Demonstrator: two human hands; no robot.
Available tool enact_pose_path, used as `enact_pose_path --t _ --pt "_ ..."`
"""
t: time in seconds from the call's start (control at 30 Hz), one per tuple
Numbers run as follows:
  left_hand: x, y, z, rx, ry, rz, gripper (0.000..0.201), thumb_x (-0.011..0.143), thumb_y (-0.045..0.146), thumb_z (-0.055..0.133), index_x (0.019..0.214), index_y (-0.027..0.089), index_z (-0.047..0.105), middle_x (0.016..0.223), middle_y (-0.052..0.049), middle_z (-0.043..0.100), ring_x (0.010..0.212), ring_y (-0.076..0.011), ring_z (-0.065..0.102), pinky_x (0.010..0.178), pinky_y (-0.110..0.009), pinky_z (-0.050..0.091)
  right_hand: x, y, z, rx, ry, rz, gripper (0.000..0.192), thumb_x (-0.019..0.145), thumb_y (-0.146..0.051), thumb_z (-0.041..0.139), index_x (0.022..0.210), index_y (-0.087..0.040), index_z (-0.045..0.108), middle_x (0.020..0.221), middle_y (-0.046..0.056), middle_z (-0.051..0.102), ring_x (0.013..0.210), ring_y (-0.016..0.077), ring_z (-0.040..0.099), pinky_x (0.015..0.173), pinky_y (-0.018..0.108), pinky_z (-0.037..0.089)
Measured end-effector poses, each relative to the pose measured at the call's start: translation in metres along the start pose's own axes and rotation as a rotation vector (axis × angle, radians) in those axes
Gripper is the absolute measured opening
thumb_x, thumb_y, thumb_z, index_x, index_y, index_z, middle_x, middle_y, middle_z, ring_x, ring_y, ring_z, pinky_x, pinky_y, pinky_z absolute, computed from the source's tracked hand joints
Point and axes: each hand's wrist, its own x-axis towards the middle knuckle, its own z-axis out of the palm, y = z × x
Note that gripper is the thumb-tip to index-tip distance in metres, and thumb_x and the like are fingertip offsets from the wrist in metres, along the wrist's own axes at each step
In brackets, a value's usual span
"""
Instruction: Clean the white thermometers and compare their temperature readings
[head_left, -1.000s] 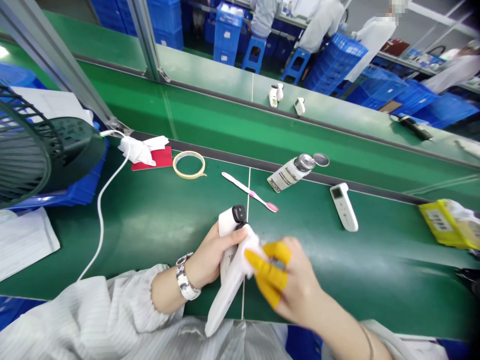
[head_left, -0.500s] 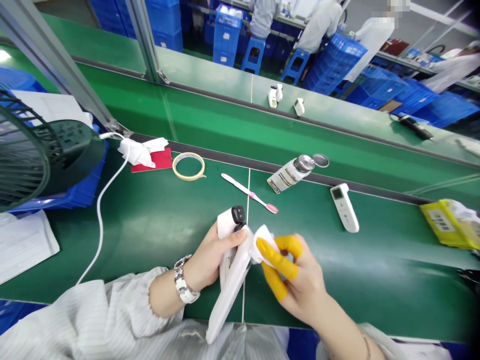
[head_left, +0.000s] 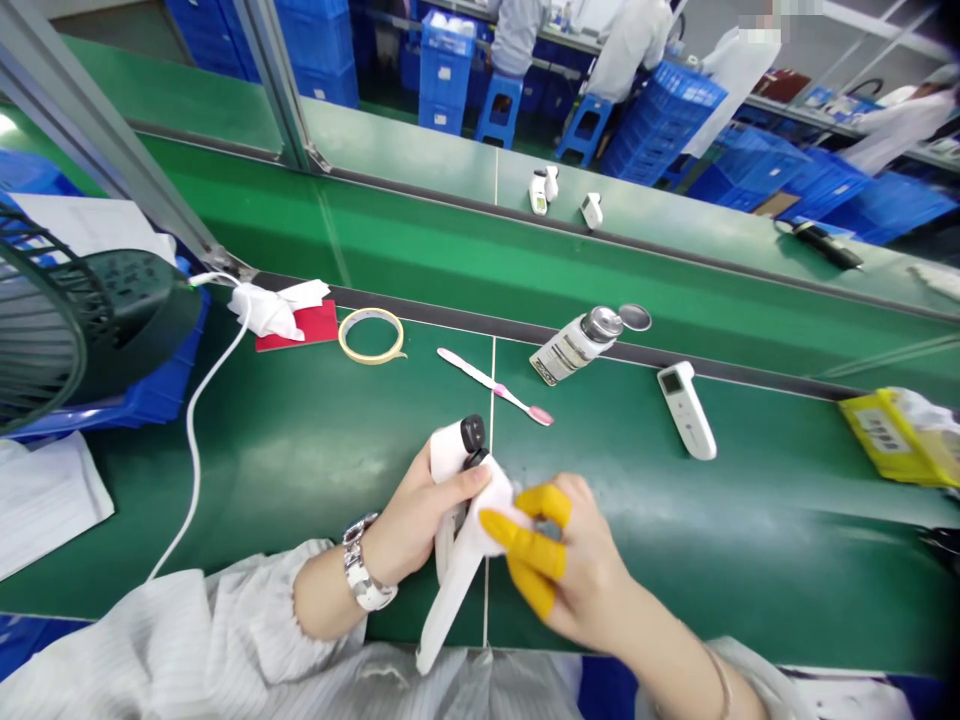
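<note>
On the green conveyor bench (head_left: 300, 470), our left hand (head_left: 416, 515) still grips the white handheld thermometer (head_left: 457, 540); our yellow-capped right hand (head_left: 562, 560), pinching a white cloth (head_left: 499, 500), has slid back down it.

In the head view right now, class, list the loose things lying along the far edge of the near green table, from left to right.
Red card with a white cloth → tape ring → pink toothbrush → lying bottle → white thermometer → yellow packet.
</note>
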Motion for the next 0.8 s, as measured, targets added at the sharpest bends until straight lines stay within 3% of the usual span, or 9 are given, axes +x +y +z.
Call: enact_pose_path --t 0.1,0.27,0.43,0.5,0.6,0.67,0.73,0.8 --pt "0.001 -0.001 0.0 0.011 0.011 0.007 0.03 0.071 0.025 0.071 0.092 0.018 0.051 0.079 0.002 0.058 0.067 -0.0103 0.057 0.064 -0.023 0.048 0.0 0.003 0.001 -0.004 0.063 0.063 0.041 0.076 -0.004 0.049 0.113 -0.022 0.054 0.084 0.006 0.045 0.071 0.0184 0.04 0.064 0.037 0.034" --pt "0.003 -0.003 0.0 0.034 -0.003 0.008 0.031 0.071 0.025 0.07 0.093 0.017 0.049 0.082 -0.001 0.059 0.072 -0.0134 0.058 0.066 -0.026 0.049 -0.006 0.001 0.005 0.081 -0.002 0.048 0.046 0.077 -0.006 0.048 0.118 -0.025 0.051 0.085 0.005 0.047 0.07 0.0174 0.042 0.062 0.036 0.036" --pt "0.001 -0.002 -0.003 0.084 -0.025 0.006 0.034 0.071 0.029 0.07 0.094 0.017 0.049 0.076 -0.001 0.059 0.061 -0.0125 0.057 0.054 -0.024 0.048 -0.02 0.031 0.009 -0.079 0.211 0.37 0.033 0.082 -0.014 0.048 0.113 -0.024 0.054 0.091 0.006 0.05 0.078 0.0194 0.051 0.067 0.037 0.044" --pt "-0.001 0.0 -0.002 0.1 -0.039 0.011 0.034 0.071 0.031 0.07 0.094 0.015 0.051 0.077 -0.003 0.06 0.062 -0.0137 0.057 0.054 -0.024 0.048 -0.027 0.045 0.008 -0.154 0.258 0.516 0.03 0.083 -0.022 0.05 0.113 -0.022 0.056 0.101 0.01 0.051 0.089 0.0241 0.051 0.073 0.041 0.046" --pt "0.0 0.002 -0.001 0.106 -0.035 0.01 0.035 0.071 0.032 0.07 0.095 0.014 0.052 0.079 -0.004 0.061 0.063 -0.0139 0.057 0.055 -0.024 0.047 -0.037 0.049 0.008 -0.207 0.307 0.671 0.043 0.081 -0.031 0.054 0.122 -0.019 0.049 0.128 0.017 0.039 0.117 0.034 0.038 0.089 0.054 0.039" --pt "0.001 0.001 -0.001 0.108 -0.018 0.002 0.036 0.07 0.031 0.071 0.095 0.015 0.052 0.081 -0.005 0.062 0.065 -0.0145 0.058 0.057 -0.025 0.048 -0.044 0.04 0.012 -0.112 0.374 0.721 0.047 0.081 -0.031 0.055 0.126 -0.021 0.045 0.139 0.015 0.029 0.126 0.0335 0.031 0.097 0.056 0.032" --pt "0.001 -0.001 -0.001 0.112 0.004 0.004 0.035 0.071 0.032 0.07 0.095 0.015 0.052 0.083 -0.005 0.062 0.067 -0.0149 0.059 0.059 -0.025 0.048 -0.05 0.023 0.022 0.139 0.385 0.752 0.046 0.082 -0.029 0.055 0.127 -0.028 0.043 0.136 0.01 0.038 0.124 0.0288 0.037 0.101 0.053 0.029" --pt "-0.002 -0.002 -0.001 0.133 0.042 0.055 0.034 0.073 0.034 0.068 0.097 0.016 0.051 0.087 -0.006 0.063 0.072 -0.0157 0.06 0.063 -0.026 0.049 -0.053 0.003 0.039 0.526 0.262 0.781 0.048 0.083 -0.032 0.054 0.129 -0.033 0.039 0.125 0.006 0.053 0.116 0.0256 0.048 0.101 0.051 0.032"
